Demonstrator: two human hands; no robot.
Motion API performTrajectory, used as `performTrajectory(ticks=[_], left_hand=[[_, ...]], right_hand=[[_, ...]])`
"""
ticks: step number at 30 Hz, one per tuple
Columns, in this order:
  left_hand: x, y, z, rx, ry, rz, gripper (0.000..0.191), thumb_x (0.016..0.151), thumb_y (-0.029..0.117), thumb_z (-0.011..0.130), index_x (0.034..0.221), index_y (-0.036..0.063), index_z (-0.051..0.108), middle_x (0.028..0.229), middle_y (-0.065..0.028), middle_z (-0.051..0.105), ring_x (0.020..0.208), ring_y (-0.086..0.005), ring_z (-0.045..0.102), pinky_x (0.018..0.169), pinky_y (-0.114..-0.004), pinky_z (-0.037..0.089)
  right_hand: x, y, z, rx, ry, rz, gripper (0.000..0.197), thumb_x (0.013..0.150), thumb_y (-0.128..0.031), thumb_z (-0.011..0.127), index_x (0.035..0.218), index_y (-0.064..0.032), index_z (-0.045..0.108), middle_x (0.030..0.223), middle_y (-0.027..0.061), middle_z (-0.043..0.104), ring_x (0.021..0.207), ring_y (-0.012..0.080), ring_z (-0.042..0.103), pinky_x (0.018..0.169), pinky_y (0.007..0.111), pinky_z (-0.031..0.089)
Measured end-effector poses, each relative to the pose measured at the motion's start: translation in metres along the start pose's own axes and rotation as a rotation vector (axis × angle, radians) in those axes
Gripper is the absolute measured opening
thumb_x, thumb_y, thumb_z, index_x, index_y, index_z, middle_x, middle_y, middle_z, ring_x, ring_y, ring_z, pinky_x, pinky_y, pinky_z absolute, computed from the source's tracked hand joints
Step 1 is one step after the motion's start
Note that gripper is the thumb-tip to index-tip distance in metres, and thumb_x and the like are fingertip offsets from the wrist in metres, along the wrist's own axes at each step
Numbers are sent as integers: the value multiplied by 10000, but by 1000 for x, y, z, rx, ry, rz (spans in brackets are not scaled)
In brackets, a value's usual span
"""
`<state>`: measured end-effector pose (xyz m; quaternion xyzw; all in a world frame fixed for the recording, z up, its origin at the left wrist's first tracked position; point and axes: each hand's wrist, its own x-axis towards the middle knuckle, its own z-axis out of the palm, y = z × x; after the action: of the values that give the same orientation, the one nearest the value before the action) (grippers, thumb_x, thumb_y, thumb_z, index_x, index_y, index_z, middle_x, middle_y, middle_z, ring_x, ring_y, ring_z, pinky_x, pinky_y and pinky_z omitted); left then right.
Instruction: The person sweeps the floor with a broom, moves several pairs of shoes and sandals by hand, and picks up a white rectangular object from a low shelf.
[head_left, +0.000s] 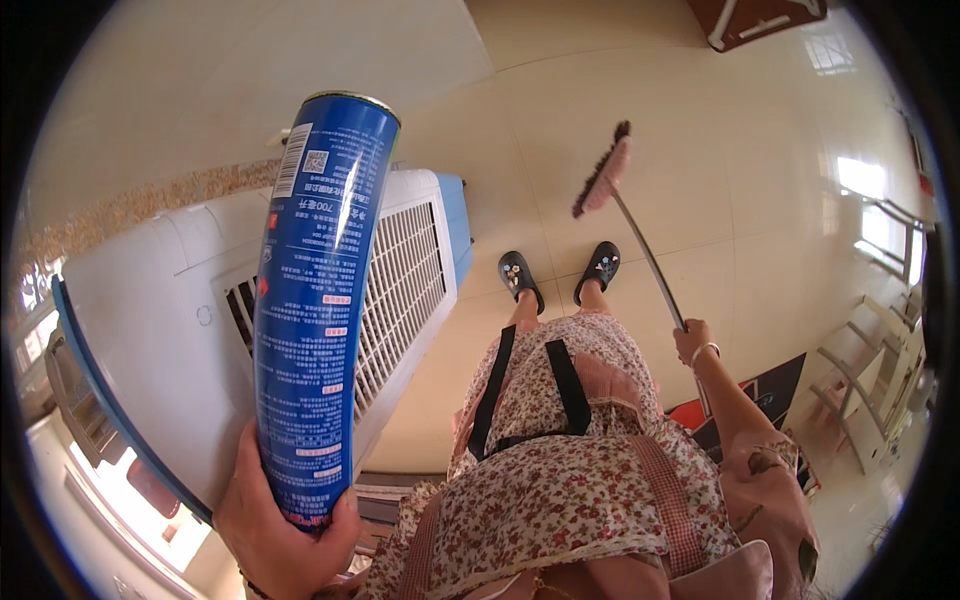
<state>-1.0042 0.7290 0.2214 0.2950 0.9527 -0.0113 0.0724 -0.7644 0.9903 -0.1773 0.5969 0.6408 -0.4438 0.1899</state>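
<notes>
My left hand (289, 525) grips one end of a tall blue aerosol can (319, 300), whose metal base points away from me. Its side bears printed text and codes. Behind the can stands a white and blue air cooler (165, 285) with a slatted grille. On the right, my right hand (697, 343) is closed around the metal handle of a broom (652, 259). The broom's pink head (609, 176) with dark bristles is out ahead of my feet; whether it touches the floor I cannot tell.
Tiled floor (540, 210) lies under my black clogs (517, 274). A dark mat (765, 397) is beside my right arm. White chairs (862, 375) stand at the right, and a brown piece of furniture (739, 22) at the top. A wall is at the upper left.
</notes>
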Motion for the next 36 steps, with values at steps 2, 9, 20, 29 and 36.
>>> performTrajectory(ticks=[2, 9, 20, 29, 36], left_hand=[[4, -1, -6, 82, 23, 44, 624, 548, 206, 611, 1082, -29, 391, 870, -205, 527, 772, -312, 539, 695, -353, 425], [14, 12, -8, 69, -43, -31, 561, 562, 225, 643, 1024, -26, 449, 811, -208, 524, 694, -346, 520, 623, -355, 426], [-9, -3, 0, 11, -21, -201, 603, 577, 296, 632, 1023, -60, 436, 844, -203, 511, 715, -334, 500, 676, -378, 397], [-18, -14, 3, 127, -15, -231, 656, 610, 366, 617, 1068, -57, 411, 930, -241, 499, 826, -371, 499, 727, -381, 390], [-20, -28, 4, 54, -62, -333, 623, 616, 328, 624, 1067, -47, 414, 942, -239, 499, 853, -353, 493, 749, -364, 380]], right_hand=[[4, -25, 2, 91, -46, -67, 175, 698, -130, 441, 620, 20, 485, 453, 110, 475, 354, 181, 471, 327, 295, 376], [63, -147, 26, 155, -391, -292, 213, 677, -124, 480, 493, -17, 468, 459, 87, 482, 382, 183, 480, 335, 304, 369], [95, -328, 148, -824, -171, -475, 149, 711, -115, 481, 686, -17, 590, 639, 98, 585, 609, 200, 580, 575, 319, 462], [177, -177, 70, -700, 108, -399, 210, 746, -227, 461, 750, -60, 587, 773, 127, 578, 696, 241, 571, 598, 348, 462], [124, 31, -79, -555, 134, 67, 274, 750, -282, 467, 885, -66, 569, 882, 172, 550, 825, 313, 529, 707, 380, 424]])
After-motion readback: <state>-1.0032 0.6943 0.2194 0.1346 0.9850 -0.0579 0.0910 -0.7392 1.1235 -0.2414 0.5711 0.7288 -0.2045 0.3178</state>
